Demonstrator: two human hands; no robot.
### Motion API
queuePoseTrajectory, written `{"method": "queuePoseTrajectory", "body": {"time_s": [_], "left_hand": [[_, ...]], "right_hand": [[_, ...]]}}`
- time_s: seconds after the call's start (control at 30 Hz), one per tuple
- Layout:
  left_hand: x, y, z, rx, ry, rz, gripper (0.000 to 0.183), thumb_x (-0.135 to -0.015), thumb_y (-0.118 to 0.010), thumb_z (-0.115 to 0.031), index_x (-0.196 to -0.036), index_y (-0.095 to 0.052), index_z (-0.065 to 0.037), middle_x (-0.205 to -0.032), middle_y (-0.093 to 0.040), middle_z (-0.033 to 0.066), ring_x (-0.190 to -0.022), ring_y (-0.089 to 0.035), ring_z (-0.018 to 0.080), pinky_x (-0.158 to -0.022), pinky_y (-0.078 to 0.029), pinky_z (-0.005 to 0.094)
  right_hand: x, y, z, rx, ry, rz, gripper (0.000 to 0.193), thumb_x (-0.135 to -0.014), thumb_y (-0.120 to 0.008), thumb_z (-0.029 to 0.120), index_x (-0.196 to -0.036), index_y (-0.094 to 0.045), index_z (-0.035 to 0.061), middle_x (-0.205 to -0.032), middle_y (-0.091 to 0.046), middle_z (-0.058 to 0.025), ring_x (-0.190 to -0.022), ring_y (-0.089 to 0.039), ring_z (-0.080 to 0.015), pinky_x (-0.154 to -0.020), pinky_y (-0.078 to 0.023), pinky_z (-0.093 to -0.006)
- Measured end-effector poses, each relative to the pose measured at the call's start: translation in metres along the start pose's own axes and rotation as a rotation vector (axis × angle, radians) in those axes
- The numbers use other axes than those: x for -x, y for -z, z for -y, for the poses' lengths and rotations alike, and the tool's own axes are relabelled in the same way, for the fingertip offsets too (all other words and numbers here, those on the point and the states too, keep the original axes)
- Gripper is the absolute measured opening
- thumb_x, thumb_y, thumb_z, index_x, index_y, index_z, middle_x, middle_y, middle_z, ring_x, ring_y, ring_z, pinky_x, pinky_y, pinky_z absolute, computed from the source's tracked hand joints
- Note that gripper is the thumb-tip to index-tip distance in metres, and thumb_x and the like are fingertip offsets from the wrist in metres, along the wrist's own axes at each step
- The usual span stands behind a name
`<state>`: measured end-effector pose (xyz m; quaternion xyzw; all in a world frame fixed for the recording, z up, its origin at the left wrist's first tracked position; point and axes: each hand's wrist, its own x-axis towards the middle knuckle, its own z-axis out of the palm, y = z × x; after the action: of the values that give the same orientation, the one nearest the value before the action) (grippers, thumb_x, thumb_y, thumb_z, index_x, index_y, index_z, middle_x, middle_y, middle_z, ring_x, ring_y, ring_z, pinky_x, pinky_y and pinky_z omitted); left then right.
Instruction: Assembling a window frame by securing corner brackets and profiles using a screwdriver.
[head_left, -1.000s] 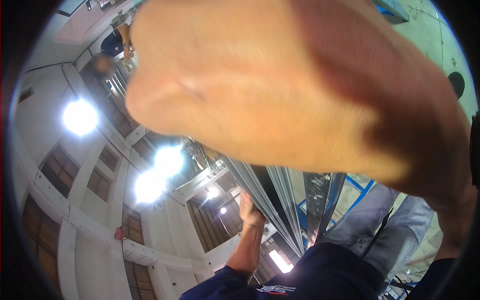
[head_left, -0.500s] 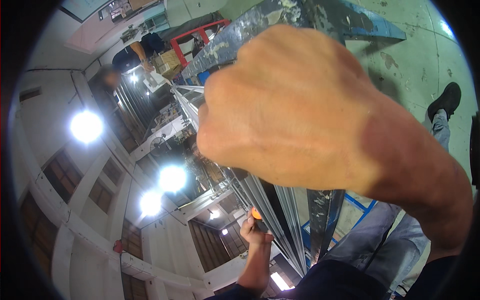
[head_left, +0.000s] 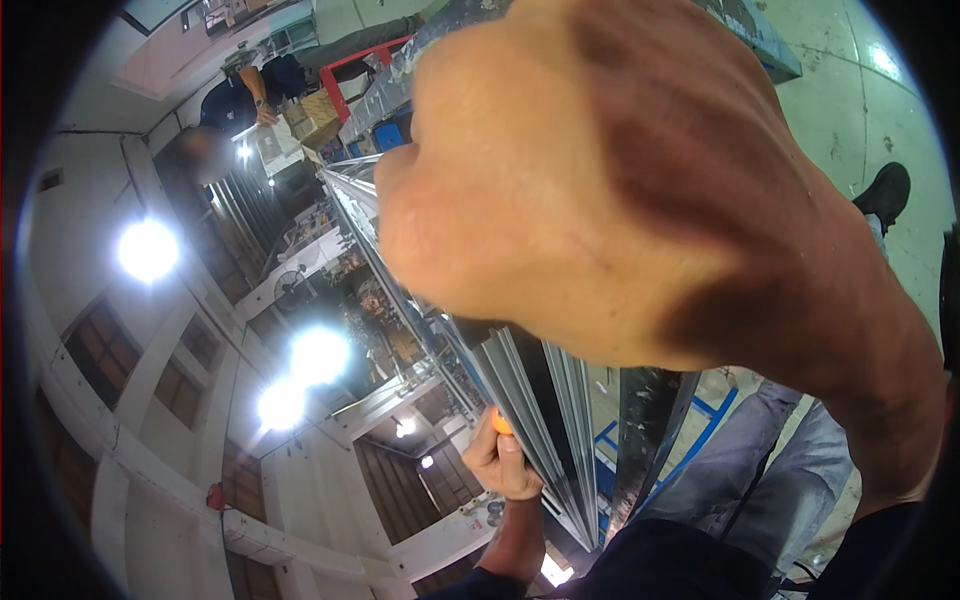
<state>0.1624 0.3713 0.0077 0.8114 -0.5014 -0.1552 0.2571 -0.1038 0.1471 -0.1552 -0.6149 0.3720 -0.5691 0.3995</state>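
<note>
Very close to the camera, my right hand (head_left: 545, 190) fills much of the view with its back showing. Its fingers curl under and away from me, so whatever they hold, if anything, is hidden. Below it run long silver metal profiles (head_left: 570, 400), grooved along their length, with a dark band between them. At their left side is my left hand (head_left: 503, 468), closed around a small orange object (head_left: 501, 421). Only a rounded orange bit sticks out above the thumb, so its kind cannot be told.
A worn, paint-chipped dark metal beam (head_left: 645, 435) stands right of the profiles, above blue framing (head_left: 705, 425). A red frame (head_left: 365, 72) and a cardboard box (head_left: 313, 120) are at the far left. Another person (head_left: 230, 105) is there. A fan (head_left: 292, 287) stands farther back.
My right hand has come closer to the camera and shifted up and left. The left hand has turned, showing its thumb against the orange object. The whole view has shifted slightly.
</note>
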Motion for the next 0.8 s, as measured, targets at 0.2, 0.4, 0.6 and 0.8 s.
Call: {"method": "queuePoseTrajectory", "body": {"time_s": [0.2,0.4,0.6,0.8], "left_hand": [[-0.006,0.010,0.032,0.930,0.437,0.073,0.063,-0.085,-0.059,-0.037,-0.124,-0.064,0.012,-0.090,-0.069,0.0195,-0.061,-0.064,0.0203,-0.052,-0.050,0.0302],[-0.027,0.011,0.053,1.426,0.726,0.525,0.054,-0.098,-0.067,-0.034,-0.125,-0.055,0.012,-0.070,-0.056,0.0103,-0.045,-0.047,0.0123,-0.041,-0.039,0.0223],[-0.028,-0.005,0.021,0.456,0.055,0.308,0.053,-0.095,-0.072,-0.032,-0.121,-0.068,0.014,-0.087,-0.074,0.0144,-0.058,-0.060,0.0101,-0.053,-0.043,0.0236],[-0.032,-0.013,0.004,0.145,-0.303,0.117,0.043,-0.092,-0.072,-0.018,-0.121,-0.068,0.013,-0.092,-0.074,0.0160,-0.070,-0.065,0.0159,-0.062,-0.047,0.0249]], "right_hand": [[-0.007,-0.012,0.012,0.017,0.044,0.046,0.015,-0.085,-0.075,0.011,-0.075,-0.067,0.0042,-0.061,-0.063,-0.0067,-0.049,-0.054,-0.0156,-0.042,-0.040,-0.0328],[-0.024,-0.024,0.023,0.045,0.110,0.133,0.016,-0.086,-0.075,0.011,-0.074,-0.067,0.0041,-0.061,-0.062,-0.0065,-0.048,-0.053,-0.0145,-0.041,-0.038,-0.0321],[-0.043,-0.029,0.035,0.102,0.144,0.189,0.017,-0.086,-0.075,0.010,-0.074,-0.066,0.0039,-0.060,-0.062,-0.0063,-0.047,-0.052,-0.0135,-0.040,-0.037,-0.0315],[-0.051,-0.032,0.052,0.152,0.178,0.251,0.018,-0.087,-0.076,0.010,-0.074,-0.066,0.0038,-0.060,-0.062,-0.0061,-0.045,-0.051,-0.0124,-0.038,-0.036,-0.0308]]}}
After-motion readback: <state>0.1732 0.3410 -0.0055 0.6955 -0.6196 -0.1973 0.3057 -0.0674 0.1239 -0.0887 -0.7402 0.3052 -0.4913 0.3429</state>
